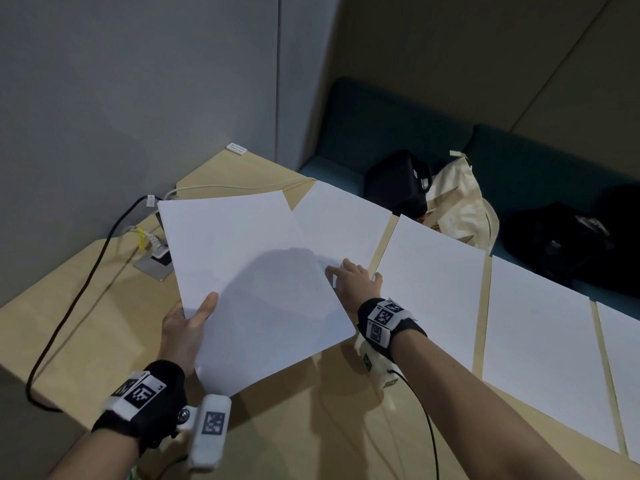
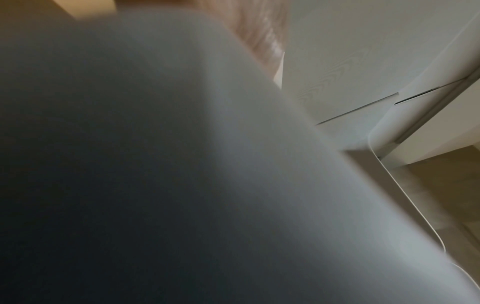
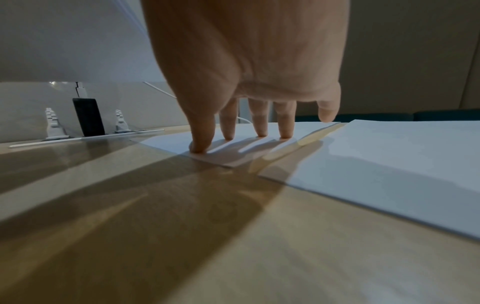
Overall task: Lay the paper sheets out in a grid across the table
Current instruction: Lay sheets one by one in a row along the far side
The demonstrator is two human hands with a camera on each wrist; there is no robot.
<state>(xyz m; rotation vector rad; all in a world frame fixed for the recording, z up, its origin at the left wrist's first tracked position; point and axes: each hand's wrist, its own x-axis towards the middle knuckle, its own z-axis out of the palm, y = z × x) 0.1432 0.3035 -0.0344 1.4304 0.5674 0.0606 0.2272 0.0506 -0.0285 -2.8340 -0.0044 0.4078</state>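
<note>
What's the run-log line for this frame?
left hand: holds paper stack above table | right hand: fingertips press leftmost laid sheet | row: four sheets laid

Counting up: four sheets flat on the table, one stack held, two hands.

Four single paper sheets lie in a row: first sheet [image 1: 341,223], second sheet [image 1: 433,275], third sheet [image 1: 533,327] and fourth sheet [image 1: 623,372] cut by the frame edge. One stack of paper [image 1: 249,271], sheet count impossible to tell. Two hands: left hand [image 1: 185,327], right hand [image 1: 355,278]. Two wrist bands with markers. On the bench: two black bags [image 1: 398,181] [image 1: 568,244], one cream tote bag [image 1: 460,202]. One black cable [image 1: 79,282].
</note>
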